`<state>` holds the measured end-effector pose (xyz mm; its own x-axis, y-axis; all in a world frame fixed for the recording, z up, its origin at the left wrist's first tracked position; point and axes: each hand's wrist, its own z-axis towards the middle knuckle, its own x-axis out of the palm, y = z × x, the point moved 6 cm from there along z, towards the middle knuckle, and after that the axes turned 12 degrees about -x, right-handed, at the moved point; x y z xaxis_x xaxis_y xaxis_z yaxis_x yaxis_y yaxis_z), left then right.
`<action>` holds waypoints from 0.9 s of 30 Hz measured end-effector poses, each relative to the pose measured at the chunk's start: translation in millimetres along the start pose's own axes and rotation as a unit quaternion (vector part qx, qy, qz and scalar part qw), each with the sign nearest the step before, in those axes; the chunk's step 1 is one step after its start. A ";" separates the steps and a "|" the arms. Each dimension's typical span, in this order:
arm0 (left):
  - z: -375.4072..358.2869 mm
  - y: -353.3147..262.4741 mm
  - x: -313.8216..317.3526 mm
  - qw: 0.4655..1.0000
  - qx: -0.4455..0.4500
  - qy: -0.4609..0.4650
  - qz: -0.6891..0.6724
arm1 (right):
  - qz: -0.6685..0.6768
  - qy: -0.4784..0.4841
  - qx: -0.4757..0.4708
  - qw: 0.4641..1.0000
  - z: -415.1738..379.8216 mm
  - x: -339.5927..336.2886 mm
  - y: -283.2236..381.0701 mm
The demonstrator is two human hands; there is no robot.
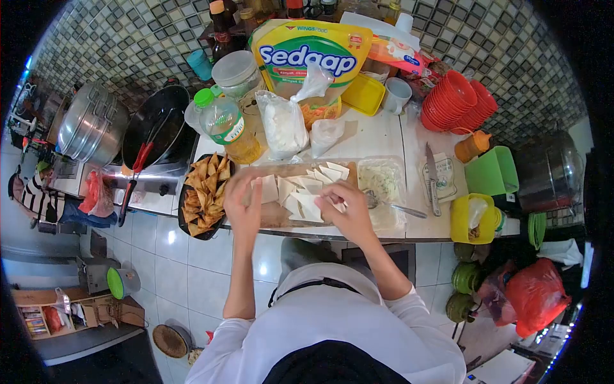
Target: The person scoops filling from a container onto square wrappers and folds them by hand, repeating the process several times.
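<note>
White, flat pastry wrappers (pixel 291 192) lie spread over a brown wooden board (pixel 276 219) at the front of the counter. My left hand (pixel 242 200) is at the board's left end beside a wrapper, its thumb and fingers apart and slightly blurred. Over the board's right part, my right hand (pixel 348 210) pinches a wrapper (pixel 310 205) by its edge. A clear tub of pale filling (pixel 378 176) stands just right of the board, with a metal spoon (pixel 408 210) resting in it. To the left, a black tray (pixel 184 225) holds a heap of golden fried triangular pastries (pixel 206 192).
Behind the board stand an oil bottle (pixel 224 125), a bag of white powder (pixel 281 128) and a large Sedaap pouch (pixel 310 57). A knife (pixel 432 182) lies at right, near stacked red bowls (pixel 449 101). A black wok (pixel 157 128) sits at left. Another person (pixel 48 198) is far left.
</note>
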<state>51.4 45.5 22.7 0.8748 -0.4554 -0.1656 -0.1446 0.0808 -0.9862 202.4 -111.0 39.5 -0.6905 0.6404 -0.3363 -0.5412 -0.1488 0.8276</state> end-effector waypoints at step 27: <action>8.4 6.5 -6.7 0.936 0.155 -0.054 0.310 | -0.177 -0.167 0.226 0.943 -84.3 -142.3 -39.0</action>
<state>48.5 56.5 17.4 0.7112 -0.1444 -0.6880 -0.5142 0.5605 -0.6492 281.3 -259.9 17.2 -0.2752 0.8021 -0.5300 -0.3968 0.4074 0.8226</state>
